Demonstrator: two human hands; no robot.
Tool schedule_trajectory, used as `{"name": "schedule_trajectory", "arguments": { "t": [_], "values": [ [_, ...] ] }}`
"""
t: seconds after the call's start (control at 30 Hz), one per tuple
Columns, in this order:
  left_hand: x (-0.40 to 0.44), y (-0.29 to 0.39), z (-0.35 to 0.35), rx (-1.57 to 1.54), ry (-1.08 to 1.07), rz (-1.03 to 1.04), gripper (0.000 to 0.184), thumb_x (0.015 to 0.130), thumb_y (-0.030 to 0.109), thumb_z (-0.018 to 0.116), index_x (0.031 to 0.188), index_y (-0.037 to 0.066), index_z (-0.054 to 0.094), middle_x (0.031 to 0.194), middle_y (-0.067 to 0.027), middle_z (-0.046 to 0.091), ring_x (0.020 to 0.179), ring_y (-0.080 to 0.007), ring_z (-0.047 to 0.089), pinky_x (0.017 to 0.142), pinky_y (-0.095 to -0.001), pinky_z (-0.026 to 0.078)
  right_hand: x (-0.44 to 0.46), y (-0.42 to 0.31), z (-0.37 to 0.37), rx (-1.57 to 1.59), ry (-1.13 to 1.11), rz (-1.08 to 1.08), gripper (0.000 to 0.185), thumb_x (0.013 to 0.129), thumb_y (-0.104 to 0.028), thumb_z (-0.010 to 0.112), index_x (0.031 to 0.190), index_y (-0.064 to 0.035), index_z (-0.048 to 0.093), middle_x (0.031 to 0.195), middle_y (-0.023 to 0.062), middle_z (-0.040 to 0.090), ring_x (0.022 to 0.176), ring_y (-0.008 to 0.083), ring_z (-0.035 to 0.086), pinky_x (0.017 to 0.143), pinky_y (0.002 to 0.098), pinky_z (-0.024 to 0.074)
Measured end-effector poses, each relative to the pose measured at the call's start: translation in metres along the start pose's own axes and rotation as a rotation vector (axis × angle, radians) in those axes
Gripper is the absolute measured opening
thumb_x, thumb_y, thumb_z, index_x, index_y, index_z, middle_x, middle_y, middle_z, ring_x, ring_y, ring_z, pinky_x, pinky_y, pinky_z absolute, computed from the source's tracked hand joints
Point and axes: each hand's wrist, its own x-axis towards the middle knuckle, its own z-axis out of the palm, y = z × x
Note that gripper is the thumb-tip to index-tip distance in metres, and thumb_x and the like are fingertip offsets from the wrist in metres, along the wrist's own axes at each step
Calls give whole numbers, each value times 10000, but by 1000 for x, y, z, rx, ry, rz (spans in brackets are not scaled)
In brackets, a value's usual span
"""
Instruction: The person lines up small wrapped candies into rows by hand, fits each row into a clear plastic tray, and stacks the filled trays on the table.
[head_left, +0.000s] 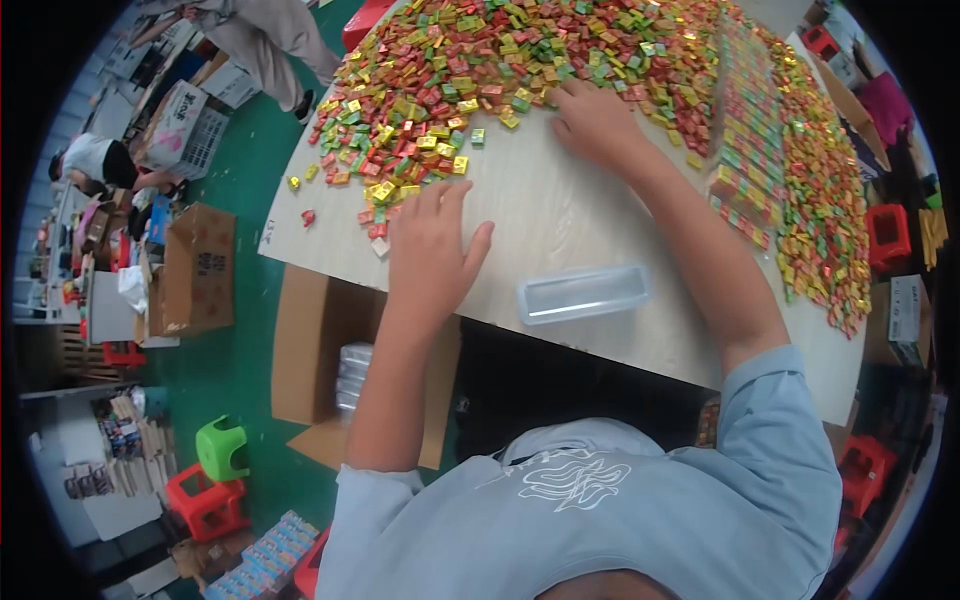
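Small wrapped candies [440,100] in red, yellow, green and gold lie heaped across the far part of the pale table [530,215]. My left hand [432,250] is over the near left edge of the heap, palm down, with thumb and fingers apart and fingertips by some yellow and red pieces. At the heap's near middle edge, my right hand [598,125] reaches in, its fingers slightly bent and thumb apart, touching or close to the candies. A clear plastic box [585,295], lidless with nothing in it, sits near the table's front edge between my forearms.
Clear boxes packed with candies [745,130] are stacked right of my right forearm. Below the table's left edge, an open carton [305,345] holds clear plastic boxes [354,375]. Green [221,448] and red stools [207,502] stand on the floor. Another person [270,45] stands beyond the table.
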Motion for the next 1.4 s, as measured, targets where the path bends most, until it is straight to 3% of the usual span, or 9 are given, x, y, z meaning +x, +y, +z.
{"name": "schedule_trajectory", "arguments": {
  "t": [0.27, 0.57, 0.7, 0.8, 0.87, 1.07, 1.4],
  "values": [
    [52, -7, 30, 239, -8, 30, 504, 889, 329, 758, 1277, 28, 643, 1167, -122, 614, 1096, -311, 581, 916, -464, 467, -3, -1, 30, -73, 140, -59, 414, 925, -141, 614, 1334, -118, 673, 1177, 143, 654, 1134, 327, 637, 960, 477, 514],
    [68, -9, 54, 461, -21, -4, 478, 898, 352, 731, 1232, 21, 646, 1141, -106, 626, 1085, -290, 584, 895, -448, 454, 0, -4, 32, -27, 141, 3, 445, 907, -119, 588, 1342, -104, 683, 1184, 153, 651, 1124, 345, 642, 971, 492, 512],
    [66, -14, 63, 412, -25, -13, 473, 902, 339, 718, 1244, 21, 643, 1162, -107, 618, 1096, -287, 580, 908, -446, 453, -6, -3, 28, -7, 183, -41, 435, 908, -119, 594, 1332, -95, 684, 1177, 163, 646, 1106, 364, 647, 947, 487, 531],
    [66, -13, 65, 421, 89, 41, 468, 901, 320, 707, 1257, 23, 640, 1184, -110, 609, 1105, -285, 577, 925, -443, 453, -13, -5, 23, 36, 127, -31, 417, 909, -106, 601, 1317, -77, 684, 1180, 172, 640, 1098, 373, 653, 927, 479, 549],
    [68, -12, 62, 419, -16, 27, 464, 899, 307, 697, 1264, 25, 639, 1205, -113, 605, 1107, -278, 579, 937, -441, 451, -15, -7, 19, 22, 102, -71, 394, 909, -105, 625, 1297, -67, 687, 1184, 179, 635, 1107, 369, 654, 915, 468, 561],
    [68, -13, 64, 381, -58, 86, 460, 895, 310, 694, 1254, 27, 642, 1228, -105, 608, 1132, -269, 573, 953, -445, 439, -34, -14, -6, 179, -90, -117, 388, 899, -119, 686, 1283, -66, 683, 1206, 168, 633, 1122, 354, 648, 957, 449, 548],
    [92, -12, 69, 281, 70, 234, 569, 918, 371, 718, 1362, 34, 604, 1289, -121, 611, 1208, -288, 572, 978, -450, 456, -40, -21, -17, 262, -105, -162, 333, 898, -115, 697, 1228, -71, 681, 1216, 145, 636, 1143, 342, 636, 965, 441, 536]
  ]
}}
